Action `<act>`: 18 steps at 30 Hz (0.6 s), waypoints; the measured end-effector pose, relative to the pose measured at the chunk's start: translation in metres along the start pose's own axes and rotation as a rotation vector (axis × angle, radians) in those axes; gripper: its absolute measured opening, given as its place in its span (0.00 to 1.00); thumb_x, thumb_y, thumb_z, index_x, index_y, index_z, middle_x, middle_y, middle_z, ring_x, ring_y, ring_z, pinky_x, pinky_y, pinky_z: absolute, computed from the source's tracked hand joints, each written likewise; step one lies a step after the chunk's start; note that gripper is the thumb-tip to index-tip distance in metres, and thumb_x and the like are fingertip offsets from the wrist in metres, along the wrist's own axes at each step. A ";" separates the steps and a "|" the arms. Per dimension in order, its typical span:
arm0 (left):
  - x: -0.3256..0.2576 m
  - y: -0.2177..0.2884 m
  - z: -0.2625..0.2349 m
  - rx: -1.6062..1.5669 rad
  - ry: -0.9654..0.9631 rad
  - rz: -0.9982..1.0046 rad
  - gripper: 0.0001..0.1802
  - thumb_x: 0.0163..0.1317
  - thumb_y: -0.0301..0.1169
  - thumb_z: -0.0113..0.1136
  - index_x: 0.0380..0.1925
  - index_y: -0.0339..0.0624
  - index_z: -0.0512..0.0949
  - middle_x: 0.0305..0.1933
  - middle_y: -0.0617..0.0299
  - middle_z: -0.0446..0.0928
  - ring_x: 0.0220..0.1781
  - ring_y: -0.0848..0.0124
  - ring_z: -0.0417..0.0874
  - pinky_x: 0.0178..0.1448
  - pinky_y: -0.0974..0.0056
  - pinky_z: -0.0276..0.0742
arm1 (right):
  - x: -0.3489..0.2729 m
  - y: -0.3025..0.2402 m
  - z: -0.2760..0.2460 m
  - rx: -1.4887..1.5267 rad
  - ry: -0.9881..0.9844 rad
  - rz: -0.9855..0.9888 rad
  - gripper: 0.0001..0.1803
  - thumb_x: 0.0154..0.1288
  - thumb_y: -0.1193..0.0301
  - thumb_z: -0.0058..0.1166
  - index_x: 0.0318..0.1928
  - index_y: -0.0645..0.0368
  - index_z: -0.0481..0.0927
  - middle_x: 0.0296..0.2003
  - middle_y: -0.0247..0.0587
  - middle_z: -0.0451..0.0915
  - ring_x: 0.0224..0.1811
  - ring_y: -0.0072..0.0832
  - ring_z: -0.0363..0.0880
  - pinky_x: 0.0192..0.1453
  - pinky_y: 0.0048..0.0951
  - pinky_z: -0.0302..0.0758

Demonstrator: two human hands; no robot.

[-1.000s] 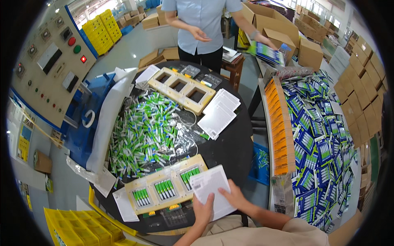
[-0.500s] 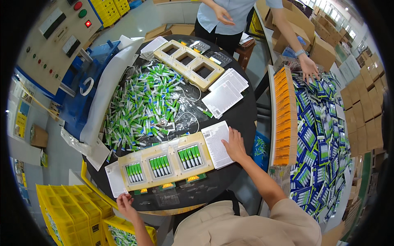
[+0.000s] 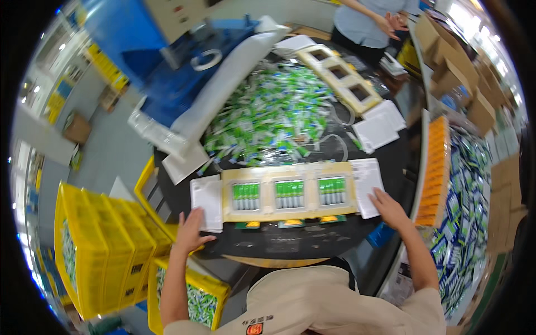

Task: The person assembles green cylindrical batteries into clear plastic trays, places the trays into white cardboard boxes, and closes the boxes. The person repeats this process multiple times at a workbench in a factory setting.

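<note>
- Left hand (image 3: pixel 188 231) of mine lies flat and spread, low in the left half of the frame, with the fingertips on the lower corner of a white paper stack (image 3: pixel 206 202); it grips nothing.
- Right hand (image 3: pixel 389 207) of mine is also flat and spread, right of the centre, and it presses on the lower end of a second white paper stack (image 3: pixel 365 177); nothing is grasped.
- Between my two hands lies a long cream tray (image 3: pixel 290 194) on the round black table (image 3: pixel 290 245), just above the centre-bottom of the frame.
- This tray has three windows, and each holds a row of green and white sachets (image 3: pixel 289 195) standing side by side.
- Above the tray, in the middle of the frame, a big loose pile of green sachets (image 3: pixel 268 114) covers the table.
- Further up and to the right, a second cream tray (image 3: pixel 340 78) lies at a slant with its windows empty, and more white sheets (image 3: pixel 379 125) lie just beside it.
- At the top right another person (image 3: pixel 371 25) stands behind the table, hands together.
- Yellow crates (image 3: pixel 95 245) stand at the lower left, and flat blue and white cartons (image 3: pixel 463 223) fill the right edge.
</note>
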State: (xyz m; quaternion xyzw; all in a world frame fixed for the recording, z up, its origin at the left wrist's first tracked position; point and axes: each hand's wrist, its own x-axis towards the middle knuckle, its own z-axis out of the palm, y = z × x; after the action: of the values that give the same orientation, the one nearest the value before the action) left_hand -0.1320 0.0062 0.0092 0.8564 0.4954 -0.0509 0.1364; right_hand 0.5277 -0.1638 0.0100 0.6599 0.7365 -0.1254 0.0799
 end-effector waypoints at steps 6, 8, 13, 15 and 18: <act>-0.004 -0.019 0.047 0.302 0.083 0.111 0.40 0.64 0.49 0.65 0.69 0.35 0.68 0.74 0.47 0.68 0.77 0.57 0.68 0.82 0.37 0.48 | -0.009 -0.048 -0.071 -0.026 0.329 0.045 0.35 0.57 0.86 0.49 0.68 0.60 0.72 0.67 0.52 0.74 0.70 0.48 0.72 0.77 0.49 0.65; -0.002 -0.021 0.053 0.344 0.120 0.143 0.36 0.66 0.46 0.62 0.67 0.32 0.69 0.72 0.45 0.71 0.75 0.55 0.70 0.82 0.38 0.49 | 0.002 -0.095 -0.074 0.107 0.509 0.082 0.34 0.56 0.87 0.48 0.67 0.61 0.73 0.67 0.52 0.74 0.70 0.48 0.73 0.76 0.48 0.67; -0.006 -0.023 0.033 0.383 0.184 0.151 0.26 0.70 0.30 0.53 0.65 0.27 0.69 0.69 0.37 0.71 0.74 0.48 0.70 0.83 0.42 0.52 | 0.030 -0.183 -0.059 -0.066 0.585 -0.036 0.27 0.64 0.81 0.48 0.65 0.64 0.75 0.67 0.55 0.74 0.70 0.47 0.74 0.75 0.48 0.69; -0.014 -0.014 0.016 0.120 0.433 0.142 0.28 0.66 0.20 0.49 0.67 0.25 0.67 0.70 0.36 0.70 0.74 0.46 0.70 0.81 0.42 0.59 | 0.039 -0.201 -0.049 -0.041 0.622 -0.023 0.26 0.68 0.78 0.47 0.66 0.64 0.75 0.67 0.55 0.74 0.71 0.46 0.73 0.75 0.47 0.69; -0.018 0.031 0.006 0.051 0.560 0.192 0.30 0.65 0.18 0.48 0.69 0.24 0.65 0.73 0.36 0.67 0.75 0.43 0.69 0.78 0.43 0.64 | 0.063 -0.227 -0.025 -0.083 0.591 -0.115 0.27 0.68 0.76 0.48 0.68 0.65 0.72 0.70 0.55 0.71 0.73 0.45 0.70 0.78 0.47 0.65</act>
State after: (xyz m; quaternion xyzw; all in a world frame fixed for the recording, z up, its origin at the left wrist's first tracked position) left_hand -0.1138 -0.0252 0.0134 0.8832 0.4290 0.1880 -0.0229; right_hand 0.2964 -0.1186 0.0343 0.6212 0.7685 0.0980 -0.1181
